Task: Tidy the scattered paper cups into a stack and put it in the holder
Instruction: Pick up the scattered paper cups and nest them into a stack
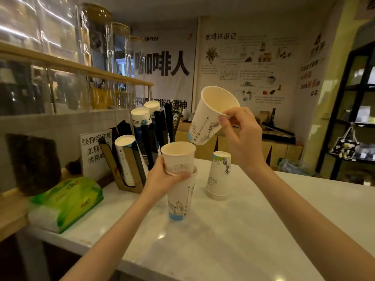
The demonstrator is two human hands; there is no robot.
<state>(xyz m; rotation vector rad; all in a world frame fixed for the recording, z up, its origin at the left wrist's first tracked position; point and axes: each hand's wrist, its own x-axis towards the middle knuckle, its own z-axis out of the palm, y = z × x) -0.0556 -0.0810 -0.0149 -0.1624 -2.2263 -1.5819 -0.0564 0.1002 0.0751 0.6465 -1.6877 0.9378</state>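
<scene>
Pinching the rim of a tilted white printed paper cup point(211, 114) in right hand point(241, 136) — above, right of the two-cup nested stack point(179, 175) gripped upright by left hand point(162, 179) over the white counter point(223, 230) — mouth facing up-right, base angling down toward the stack's opening.

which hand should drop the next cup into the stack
The right hand. Its fingers already pinch the rim of a tilted loose cup, raised just above the open top of the nested stack. The left hand is busy gripping that stack upright on the counter.
</scene>
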